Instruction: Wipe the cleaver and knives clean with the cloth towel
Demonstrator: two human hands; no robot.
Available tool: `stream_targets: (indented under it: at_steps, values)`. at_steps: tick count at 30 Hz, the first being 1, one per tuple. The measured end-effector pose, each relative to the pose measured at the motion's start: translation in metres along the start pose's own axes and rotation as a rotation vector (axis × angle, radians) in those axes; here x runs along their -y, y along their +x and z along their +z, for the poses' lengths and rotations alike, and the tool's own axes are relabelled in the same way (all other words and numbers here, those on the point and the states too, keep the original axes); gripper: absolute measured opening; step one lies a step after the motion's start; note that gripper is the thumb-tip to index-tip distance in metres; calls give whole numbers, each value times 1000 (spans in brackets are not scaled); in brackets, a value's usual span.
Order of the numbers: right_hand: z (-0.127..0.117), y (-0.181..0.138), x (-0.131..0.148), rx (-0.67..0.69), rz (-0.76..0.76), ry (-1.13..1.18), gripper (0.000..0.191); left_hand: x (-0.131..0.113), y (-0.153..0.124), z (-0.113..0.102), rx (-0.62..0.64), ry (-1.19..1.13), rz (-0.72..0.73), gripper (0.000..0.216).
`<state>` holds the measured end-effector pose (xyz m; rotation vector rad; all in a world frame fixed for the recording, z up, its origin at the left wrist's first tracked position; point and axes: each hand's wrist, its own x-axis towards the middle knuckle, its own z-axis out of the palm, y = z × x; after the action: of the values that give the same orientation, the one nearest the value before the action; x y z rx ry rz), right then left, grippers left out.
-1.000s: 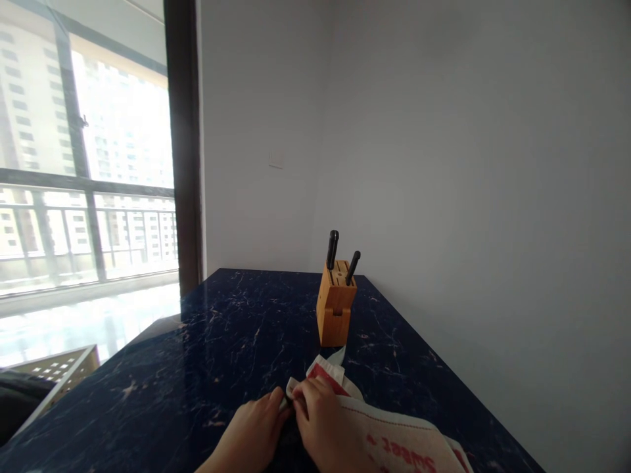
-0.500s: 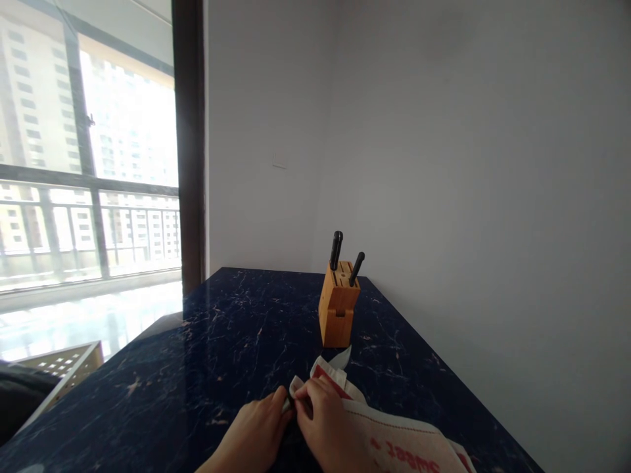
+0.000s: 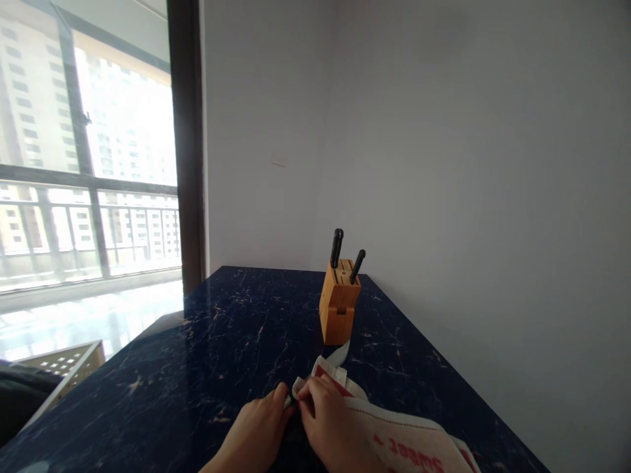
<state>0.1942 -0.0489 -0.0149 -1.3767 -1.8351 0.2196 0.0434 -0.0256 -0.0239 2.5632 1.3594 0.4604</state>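
My left hand (image 3: 256, 430) and my right hand (image 3: 329, 427) meet at the near edge of a dark blue marble table (image 3: 231, 341). Both pinch the edge of a white cloth with red print (image 3: 409, 443) that drapes over my right wrist. A pale blade tip (image 3: 340, 355) pokes out past the cloth's far fold, pointing at a wooden knife block (image 3: 338, 305). Two black handles (image 3: 336, 246) stand in the block. What lies under my fingers is hidden.
A white wall (image 3: 468, 197) runs along the table's right side and behind it. A big window (image 3: 89, 164) with a dark frame is at the left. A pale perforated box (image 3: 64, 364) sits low at the left, beside the table.
Almost nothing differs; my hands stay pinched on the cloth, and the view has shifted slightly.
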Motion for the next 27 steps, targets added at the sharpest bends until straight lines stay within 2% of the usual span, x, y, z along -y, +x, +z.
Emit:
stream_targets:
  at_steps: [27]
  values:
    - [-3,2,4,-52,-17,16,19,-5,0,-6,68,43,8,24]
